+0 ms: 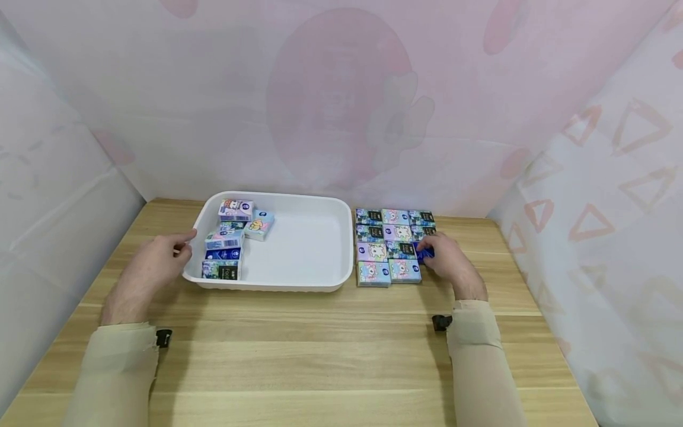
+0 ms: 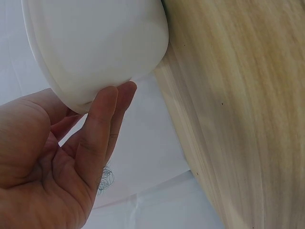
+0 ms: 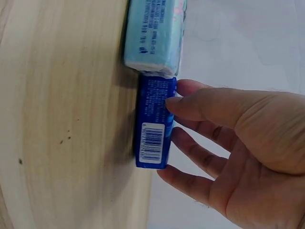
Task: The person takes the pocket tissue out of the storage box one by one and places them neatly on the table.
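Note:
My left hand (image 1: 152, 267) pinches the rim of a white plastic tray (image 1: 299, 289) at its left end; the left wrist view shows thumb and fingers at the tray's corner. Inside, along the left side, lie several small tissue packs (image 1: 225, 239), some tilted against each other. To the right of the tray my right hand (image 1: 450, 261) holds a dark blue tissue pack (image 3: 155, 119) by its edges. That pack lies at the right edge of a block of printed tissue packs (image 1: 372, 251), beside a light blue pack (image 1: 405, 271), and is partly hidden by the fingers.
Everything stands on a wooden table (image 1: 299, 356). A pale printed sheet (image 1: 224, 118) rises behind it, with white sheets (image 1: 603, 196) at the sides. Each wrist wears a small black camera (image 1: 441, 322).

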`<state>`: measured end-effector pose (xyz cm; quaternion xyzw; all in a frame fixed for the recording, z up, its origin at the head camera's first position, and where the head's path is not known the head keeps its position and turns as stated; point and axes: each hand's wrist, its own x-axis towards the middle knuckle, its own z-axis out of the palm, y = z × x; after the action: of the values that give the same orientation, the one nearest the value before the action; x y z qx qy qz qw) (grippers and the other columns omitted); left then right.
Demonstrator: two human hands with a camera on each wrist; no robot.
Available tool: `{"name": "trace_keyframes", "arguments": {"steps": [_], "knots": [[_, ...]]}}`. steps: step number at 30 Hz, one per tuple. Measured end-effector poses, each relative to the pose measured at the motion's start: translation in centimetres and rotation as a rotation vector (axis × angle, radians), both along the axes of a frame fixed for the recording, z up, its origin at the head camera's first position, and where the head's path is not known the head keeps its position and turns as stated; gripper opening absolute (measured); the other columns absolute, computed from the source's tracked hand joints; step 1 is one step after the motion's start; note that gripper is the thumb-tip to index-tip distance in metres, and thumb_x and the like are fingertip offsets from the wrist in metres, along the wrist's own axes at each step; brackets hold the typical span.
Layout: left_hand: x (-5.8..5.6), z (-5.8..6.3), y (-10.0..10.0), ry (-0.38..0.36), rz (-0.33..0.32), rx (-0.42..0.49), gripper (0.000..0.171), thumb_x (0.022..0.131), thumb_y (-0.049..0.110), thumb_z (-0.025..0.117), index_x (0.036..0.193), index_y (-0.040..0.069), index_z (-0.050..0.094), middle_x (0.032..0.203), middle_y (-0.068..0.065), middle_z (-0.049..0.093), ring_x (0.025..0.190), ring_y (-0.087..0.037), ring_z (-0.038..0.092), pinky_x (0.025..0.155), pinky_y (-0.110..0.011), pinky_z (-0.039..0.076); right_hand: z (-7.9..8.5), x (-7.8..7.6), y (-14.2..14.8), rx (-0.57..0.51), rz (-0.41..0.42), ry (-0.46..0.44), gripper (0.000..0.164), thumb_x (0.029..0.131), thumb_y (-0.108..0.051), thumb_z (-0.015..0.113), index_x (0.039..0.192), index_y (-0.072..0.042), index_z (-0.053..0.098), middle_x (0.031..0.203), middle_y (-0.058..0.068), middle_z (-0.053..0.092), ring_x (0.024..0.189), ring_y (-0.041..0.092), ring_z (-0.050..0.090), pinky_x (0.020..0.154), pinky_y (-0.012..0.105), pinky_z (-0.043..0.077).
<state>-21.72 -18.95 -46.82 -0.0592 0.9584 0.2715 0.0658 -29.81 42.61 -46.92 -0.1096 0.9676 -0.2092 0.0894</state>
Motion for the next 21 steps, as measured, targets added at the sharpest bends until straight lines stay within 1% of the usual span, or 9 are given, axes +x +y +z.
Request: {"name": "trace_keyframes", "arguments": {"steps": [3, 6, 9, 15, 21], "knots": [[0.0, -0.1, 0.0, -0.002, 0.001, 0.004, 0.056, 0.124, 0.018, 0.048, 0.176, -0.001, 0.045, 0.148, -0.044, 0.064, 0.086, -0.030, 0.063, 0.060, -0.035, 0.047, 0.1, 0.0, -0.1, -0.008, -0.014, 0.013, 0.027, 0.110, 0.003, 0.073, 0.136, 0.003, 0.078, 0.153, 0.034, 0.066, 0.142, 0.056, 0.066, 0.123, 0.070, 0.055], [0.0, -0.1, 0.0, 0.003, 0.001, 0.012, 0.056, 0.123, 0.018, 0.048, 0.176, 0.000, 0.047, 0.143, -0.042, 0.066, 0.077, -0.027, 0.058, 0.058, -0.035, 0.046, 0.4, 0.1, -0.5, -0.009, -0.038, 0.048, 0.029, 0.115, -0.005, 0.070, 0.142, 0.001, 0.076, 0.153, 0.031, 0.067, 0.140, 0.053, 0.068, 0.122, 0.069, 0.056], [0.0, -0.2, 0.0, 0.010, -0.001, 0.016, 0.057, 0.122, 0.019, 0.048, 0.175, 0.000, 0.048, 0.141, -0.040, 0.067, 0.075, -0.026, 0.056, 0.057, -0.035, 0.046, 0.9, 0.2, -1.3, -0.014, -0.052, 0.093, 0.032, 0.118, -0.012, 0.067, 0.146, 0.000, 0.075, 0.156, 0.029, 0.067, 0.143, 0.051, 0.067, 0.123, 0.069, 0.055], [-0.1, -0.2, 0.0, 0.015, -0.002, 0.016, 0.057, 0.121, 0.019, 0.049, 0.175, -0.001, 0.048, 0.142, -0.040, 0.068, 0.076, -0.027, 0.056, 0.057, -0.036, 0.046, 2.1, 0.9, -3.7, -0.005, -0.019, 0.175, 0.035, 0.119, -0.019, 0.066, 0.149, -0.002, 0.074, 0.162, 0.027, 0.067, 0.151, 0.051, 0.063, 0.129, 0.069, 0.051], [-0.1, -0.1, 0.0, 0.011, 0.005, 0.016, 0.057, 0.122, 0.019, 0.048, 0.175, 0.000, 0.048, 0.140, -0.040, 0.068, 0.075, -0.026, 0.056, 0.057, -0.035, 0.046, 2.8, 2.0, -6.8, 0.012, 0.056, 0.230, 0.036, 0.118, -0.019, 0.069, 0.150, -0.002, 0.075, 0.159, 0.023, 0.071, 0.151, 0.048, 0.065, 0.129, 0.066, 0.053]]}}
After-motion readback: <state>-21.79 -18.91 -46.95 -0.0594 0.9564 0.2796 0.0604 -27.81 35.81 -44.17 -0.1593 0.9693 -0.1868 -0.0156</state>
